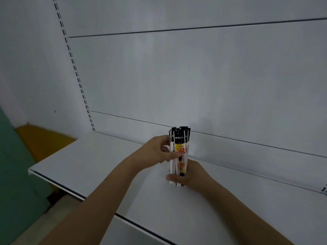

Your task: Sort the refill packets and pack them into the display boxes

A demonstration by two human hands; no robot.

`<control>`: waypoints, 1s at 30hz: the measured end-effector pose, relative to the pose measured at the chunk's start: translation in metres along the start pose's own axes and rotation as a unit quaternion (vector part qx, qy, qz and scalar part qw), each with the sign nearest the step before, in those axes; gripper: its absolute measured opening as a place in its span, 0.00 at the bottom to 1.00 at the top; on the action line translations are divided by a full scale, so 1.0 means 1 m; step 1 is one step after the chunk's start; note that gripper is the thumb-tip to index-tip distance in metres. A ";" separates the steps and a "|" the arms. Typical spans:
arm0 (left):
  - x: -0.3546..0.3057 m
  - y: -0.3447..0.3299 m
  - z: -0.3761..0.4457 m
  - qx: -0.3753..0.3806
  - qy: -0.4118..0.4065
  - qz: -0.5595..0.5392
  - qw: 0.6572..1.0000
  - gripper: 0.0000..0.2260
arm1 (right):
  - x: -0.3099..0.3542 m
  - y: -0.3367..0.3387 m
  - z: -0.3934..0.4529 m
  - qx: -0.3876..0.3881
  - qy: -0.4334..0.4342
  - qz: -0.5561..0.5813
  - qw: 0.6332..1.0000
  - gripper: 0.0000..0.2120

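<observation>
One bundle of refill packets (179, 152) is held upright by two hands above a white shelf (92, 165). The left hand (155, 151) is curled round its upper part, the right hand (192, 175) round its lower end. The packets are narrow and white, with black tops and yellow labels; their number cannot be counted.

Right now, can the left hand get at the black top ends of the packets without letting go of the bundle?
Probably yes. The left hand grips the bundle of packets just below the black top ends, which stand free with nothing over them. The right hand holds the lower part, so it could steady the bundle.
</observation>
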State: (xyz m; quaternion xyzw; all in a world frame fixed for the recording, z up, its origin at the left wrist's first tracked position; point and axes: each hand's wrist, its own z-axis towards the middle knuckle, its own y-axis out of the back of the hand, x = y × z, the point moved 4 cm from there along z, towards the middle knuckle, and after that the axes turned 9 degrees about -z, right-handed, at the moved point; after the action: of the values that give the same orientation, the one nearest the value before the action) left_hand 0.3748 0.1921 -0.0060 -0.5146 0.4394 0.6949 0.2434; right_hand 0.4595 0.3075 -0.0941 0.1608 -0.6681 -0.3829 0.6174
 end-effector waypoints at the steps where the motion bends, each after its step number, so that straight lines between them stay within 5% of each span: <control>1: 0.000 -0.001 0.000 -0.006 -0.002 -0.006 1.000 0.10 | 0.000 0.000 0.001 -0.001 0.001 -0.010 1.000 0.22; 8: 0.005 -0.015 0.000 0.019 -0.014 -0.008 1.000 0.19 | 0.005 0.000 -0.001 0.026 0.005 -0.064 0.998 0.34; 14: 0.015 -0.014 0.008 -0.088 -0.013 0.017 0.996 0.08 | 0.006 -0.001 -0.001 0.004 -0.012 -0.084 0.996 0.42; 20: 0.024 -0.013 0.010 -0.212 0.009 0.066 0.975 0.15 | 0.011 -0.002 -0.002 -0.059 0.010 -0.157 0.986 0.19; 25: 0.017 -0.013 0.008 -0.041 0.043 0.014 0.998 0.24 | 0.002 -0.002 0.002 -0.026 0.025 -0.124 0.992 0.06; 27: 0.013 -0.011 0.005 0.028 0.051 0.022 0.998 0.25 | 0.001 0.000 0.002 -0.015 0.037 -0.064 0.997 0.07; 30: 0.010 -0.003 0.005 0.031 0.038 0.004 0.999 0.16 | 0.002 0.001 0.001 0.000 0.045 -0.012 0.999 0.15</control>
State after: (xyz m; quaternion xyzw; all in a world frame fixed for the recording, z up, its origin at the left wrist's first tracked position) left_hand 0.3715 0.1965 -0.0163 -0.5315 0.4718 0.6614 0.2396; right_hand 0.4584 0.3068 -0.0923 0.1861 -0.6372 -0.3832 0.6423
